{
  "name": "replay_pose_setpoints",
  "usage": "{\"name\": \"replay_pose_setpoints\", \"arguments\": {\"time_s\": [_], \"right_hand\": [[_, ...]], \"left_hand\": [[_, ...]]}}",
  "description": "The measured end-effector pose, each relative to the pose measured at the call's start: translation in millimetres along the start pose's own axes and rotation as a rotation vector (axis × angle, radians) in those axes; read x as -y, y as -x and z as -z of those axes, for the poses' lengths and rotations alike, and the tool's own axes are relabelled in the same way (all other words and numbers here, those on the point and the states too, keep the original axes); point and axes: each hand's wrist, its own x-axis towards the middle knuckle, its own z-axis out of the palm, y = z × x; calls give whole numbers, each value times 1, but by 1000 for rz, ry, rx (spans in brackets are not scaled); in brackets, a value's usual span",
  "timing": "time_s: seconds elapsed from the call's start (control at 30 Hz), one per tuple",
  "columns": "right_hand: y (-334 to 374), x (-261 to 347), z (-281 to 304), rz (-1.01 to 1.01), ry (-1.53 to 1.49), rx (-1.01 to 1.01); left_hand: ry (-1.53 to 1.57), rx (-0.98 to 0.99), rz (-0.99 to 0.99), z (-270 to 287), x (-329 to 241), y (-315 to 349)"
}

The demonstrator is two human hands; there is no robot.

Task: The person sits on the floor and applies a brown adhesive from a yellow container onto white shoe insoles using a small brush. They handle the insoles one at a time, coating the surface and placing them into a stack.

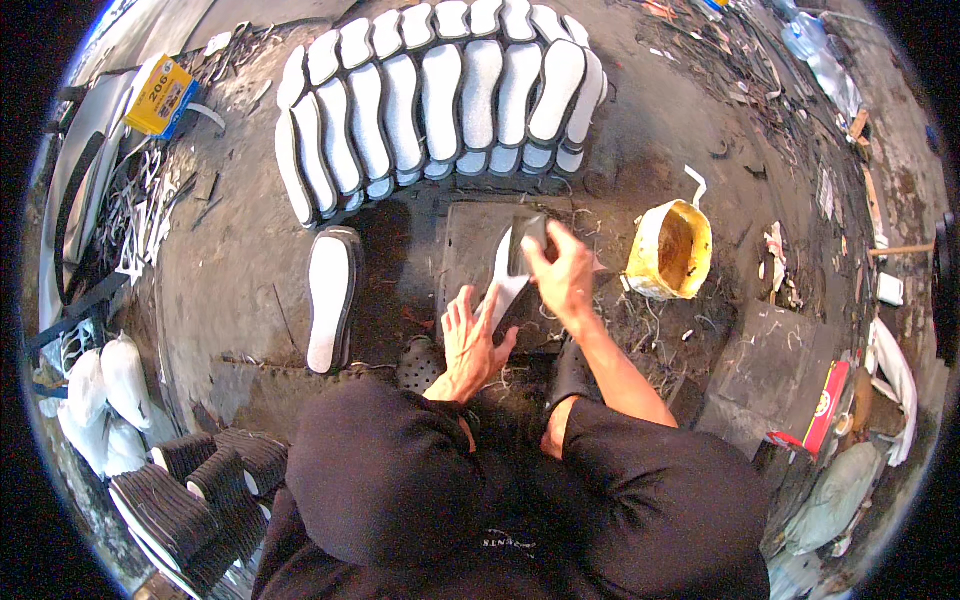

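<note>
White sole [512,286] on a flat board [465,240]

The sole lies on the board, its near end at the left hand [468,345], whose fingers are spread. At the far end, the right hand [562,275] pinches a dark piece [534,231] between thumb and fingers. A yellow tub [648,255] stands to the right, a small stack of soles [332,290] to the left. Beyond, rows of white-topped soles [440,95] cover the floor [230,260].

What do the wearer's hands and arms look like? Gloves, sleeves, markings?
Left hand and right hand: no gloves. Right forearm: uncovered, tapering to the wrist, no watch or band visible. The left forearm is mostly hidden behind black clothing with small white lettering. Sleeve ends can't be made out.
</note>
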Motion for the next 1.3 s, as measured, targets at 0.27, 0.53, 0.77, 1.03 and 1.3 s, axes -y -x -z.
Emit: {"name": "replay_pose_setpoints", "arguments": {"time_s": [0.27,0.53,0.77,1.03,1.3], "right_hand": [[-50,-40,-15,40,397,119],[-95,-32,-7,620,513,541],[22,-48,23,324,320,467],[-59,-70,14,304,360,264],[131,-24,-14,404,195,494]], "left_hand": [[213,111,53,12,29,32],[236,66,53,17,29,32],[395,123,97,8,39,31],[213,10,-56,9,26,8],[221,82,-57,18,58,17]]}}
